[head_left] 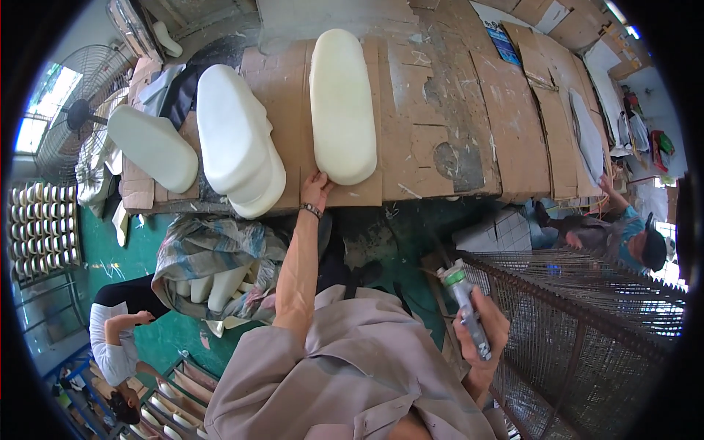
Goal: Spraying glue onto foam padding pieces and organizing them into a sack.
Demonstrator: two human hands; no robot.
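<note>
Cream sole-shaped block (343,110) flat on the cardboard-covered table (469,95), just beyond the left hand (315,192), long axis running away; fingers at its near end, unclear whether pinching; right hand (490,324), farther off, wrapped around a grey, green-collared tool (467,308).

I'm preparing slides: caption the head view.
Left hand touches a long pale slab on cardboard; right hand holds a metallic tool.

My shirt (345,359) is a soft grey-brown, with lots of loose folds and a collar (385,416) up by my neck. My left sleeve (253,367) is short and wide. A dark band (312,210) goes round my left wrist. My pants (334,268) look dark too.
</note>
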